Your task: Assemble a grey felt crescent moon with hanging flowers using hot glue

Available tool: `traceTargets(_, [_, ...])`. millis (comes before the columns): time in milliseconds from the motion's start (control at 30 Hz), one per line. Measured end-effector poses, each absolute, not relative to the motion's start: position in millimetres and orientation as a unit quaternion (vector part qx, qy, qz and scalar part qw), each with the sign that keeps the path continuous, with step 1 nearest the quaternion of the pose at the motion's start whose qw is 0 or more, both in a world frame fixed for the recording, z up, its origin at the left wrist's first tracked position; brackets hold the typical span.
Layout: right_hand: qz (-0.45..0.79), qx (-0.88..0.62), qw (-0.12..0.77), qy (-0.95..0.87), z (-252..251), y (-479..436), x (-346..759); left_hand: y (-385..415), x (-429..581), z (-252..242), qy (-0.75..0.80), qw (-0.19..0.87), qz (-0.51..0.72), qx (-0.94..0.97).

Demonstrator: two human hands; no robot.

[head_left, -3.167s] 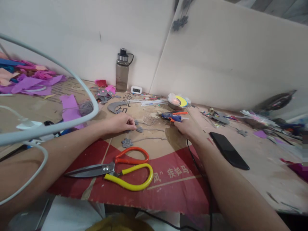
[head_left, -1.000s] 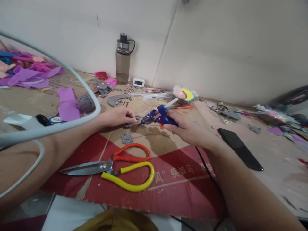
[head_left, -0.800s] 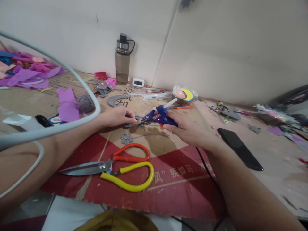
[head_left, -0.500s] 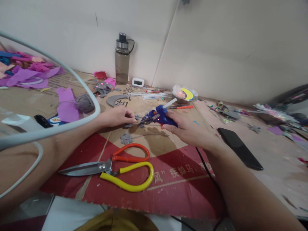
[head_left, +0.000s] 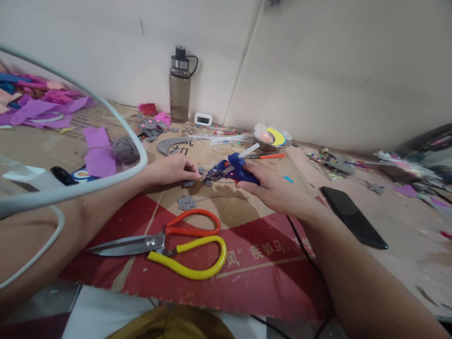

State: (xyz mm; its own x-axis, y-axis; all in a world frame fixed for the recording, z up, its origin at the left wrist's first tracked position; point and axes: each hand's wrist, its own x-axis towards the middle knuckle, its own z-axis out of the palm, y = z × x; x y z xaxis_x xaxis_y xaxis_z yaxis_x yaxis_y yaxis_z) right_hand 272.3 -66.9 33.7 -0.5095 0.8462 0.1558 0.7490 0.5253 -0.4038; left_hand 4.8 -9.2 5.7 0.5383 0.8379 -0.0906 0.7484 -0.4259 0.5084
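My right hand (head_left: 271,186) grips a blue hot glue gun (head_left: 243,173), with a white glue stick (head_left: 249,150) poking out of its back and a small red light lit. Its nozzle points down and left at a small grey piece (head_left: 208,182) on the cardboard. Just left of the nozzle, my left hand (head_left: 181,169) has thumb and fingers pinched at the edge of a grey flower-like piece (head_left: 188,184), partly hidden by the fingers. Nearer to me lies another grey flower piece (head_left: 186,202) with a thin stem. Large scissors (head_left: 155,243) with red and yellow handles lie in front.
A phone (head_left: 353,216) lies right of my forearm. At the back stand a water bottle (head_left: 180,92), a small digital clock (head_left: 203,119) and a metal bowl (head_left: 264,140). A white curved tube (head_left: 136,136) crosses the left side, near grey yarn (head_left: 125,149) and purple scraps (head_left: 100,153).
Both hands, the glue gun and the grey pieces hold nearly the same places. The whole view has shifted very slightly.
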Motion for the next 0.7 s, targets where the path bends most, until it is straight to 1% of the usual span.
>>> traceTargets(233, [0.158, -0.467, 0.179, -0.851, 31.4, -65.6, 274.1, -9.2, 4.4, 4.2, 0.469, 0.249, 0.090, 0.843])
traceTargets(500, [0.136, -0.487, 0.157, -0.848, 45.4, -72.9, 269.7, -8.6, 4.5, 3.9, 0.469, 0.241, 0.105, 0.844])
traceTargets(700, [0.155, -0.468, 0.180, -0.851, 32.9, -67.5, 275.0, -8.9, 4.0, 4.3, 0.463, 0.236, 0.094, 0.849])
